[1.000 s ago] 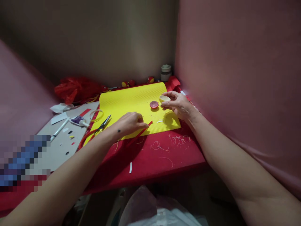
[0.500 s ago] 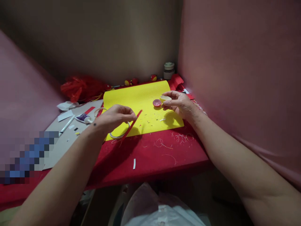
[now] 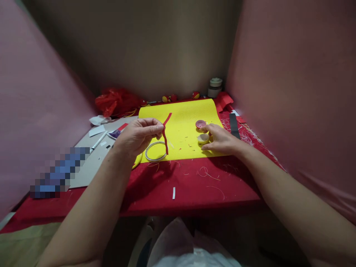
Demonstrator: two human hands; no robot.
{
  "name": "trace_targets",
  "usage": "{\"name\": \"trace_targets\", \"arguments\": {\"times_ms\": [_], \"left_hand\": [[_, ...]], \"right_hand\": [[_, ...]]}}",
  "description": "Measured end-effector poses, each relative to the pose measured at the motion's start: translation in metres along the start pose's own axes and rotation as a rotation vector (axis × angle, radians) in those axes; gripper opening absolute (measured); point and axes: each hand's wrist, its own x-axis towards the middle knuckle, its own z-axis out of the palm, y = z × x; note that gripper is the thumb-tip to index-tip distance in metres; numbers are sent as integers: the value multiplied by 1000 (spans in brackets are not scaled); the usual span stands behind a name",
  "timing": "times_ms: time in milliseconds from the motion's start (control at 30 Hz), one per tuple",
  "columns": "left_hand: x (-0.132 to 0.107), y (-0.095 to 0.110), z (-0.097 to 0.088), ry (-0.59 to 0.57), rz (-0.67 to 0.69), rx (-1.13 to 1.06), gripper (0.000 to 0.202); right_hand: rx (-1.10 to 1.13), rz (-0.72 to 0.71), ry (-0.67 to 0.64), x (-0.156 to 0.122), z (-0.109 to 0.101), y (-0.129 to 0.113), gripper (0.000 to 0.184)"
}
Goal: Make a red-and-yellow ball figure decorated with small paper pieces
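Observation:
My left hand (image 3: 139,135) pinches a thin red ridged strip (image 3: 166,142) between thumb and fingertips. The strip is bent, one end up and the other hanging down by a white ring (image 3: 151,157) on the yellow corrugated sheet (image 3: 178,111). Over the sheet's right side, my right hand (image 3: 222,139) has its thumb and fingers spread around a small yellow cup-shaped piece (image 3: 203,139). The piece sits on the sheet with its pale hollow facing up; I cannot tell whether fingertips touch it. A similar red cup-shaped piece (image 3: 200,124) lies just behind it.
A grey board (image 3: 83,167) at left bears a white pen (image 3: 99,141) and paper scraps. Behind are a red plastic bag (image 3: 116,102), small red-and-yellow figures (image 3: 195,95) and a lidded jar (image 3: 215,87). Loose threads (image 3: 210,173) lie on the red cloth (image 3: 194,200).
My right hand has lowered the yellow cup-shaped piece onto the sheet and its fingers have spread. My left hand has turned the red strip more upright. The view has shifted left.

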Motion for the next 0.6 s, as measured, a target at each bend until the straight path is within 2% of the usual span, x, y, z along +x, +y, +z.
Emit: {"name": "trace_targets", "arguments": {"times_ms": [67,133,233,300,333,433,533,600], "left_hand": [[-2,-2,0,0,-6,-32,9],[-3,-4,2,-12,-14,-58,9],[-5,-7,6,-57,-10,-83,9],[-7,-9,9,-92,-18,-94,9],[-7,-10,10,-105,-27,-102,9],[-8,-13,12,-120,-39,-134,10],[-9,-13,10,-102,-45,-174,12],[-9,-13,9,-60,1,-162,13]], "right_hand": [[7,-46,125,-2,-6,-15,43],[128,-84,204,-4,-7,-41,25],[396,-57,122,-2,5,-83,21],[525,-18,99,0,18,-101,15],[570,1,85,2,23,-107,10],[663,48,78,2,31,-109,12],[666,87,80,-6,29,-105,13],[607,108,63,-17,24,-103,13]]}}
